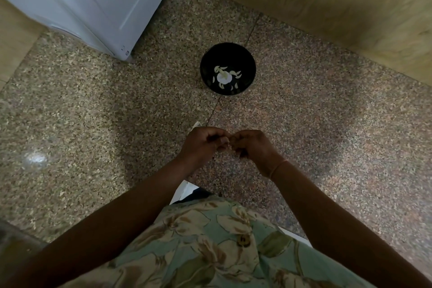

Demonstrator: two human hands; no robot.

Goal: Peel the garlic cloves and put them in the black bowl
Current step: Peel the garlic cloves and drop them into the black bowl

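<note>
A person's two bare hands meet at the centre of the frame above a speckled stone floor [93, 112], its polished surface flecked in tan, grey and pink and crossed by a thin dark seam [251, 30]. The left hand [202, 144] and the right hand [253, 146] are knuckles-up with the fingers curled inward, fingertips pressed together where the hands touch. Each grip is closed in a pinch on a pale sliver [230, 146] that barely shows between them, too blurred and hidden to name with certainty. A thin thread-like band [278, 167] circles the right wrist.

Well above the hands, just above the middle of the frame, the round black bowl [249, 63] sits on the floor astride the seam, its glossy inner wall dark. At its bottom lies a rounded, papery white garlic bulb [224, 78], ringed by small, curved, cream-coloured cloves [219, 68] scattered loose around it.

A smooth white appliance [93, 2] with moulded panel lines fills the upper left of the frame, its corner resting on the floor left of the bowl. A matte, wood-grained yellowish panel [327, 7] runs across the upper right. At the bottom, a soft green shirt [210, 241] printed with large cream and brown flowers carries a round button [243, 239]. A flat white edge [184, 190] shows just above the shirt, below the hands.
</note>
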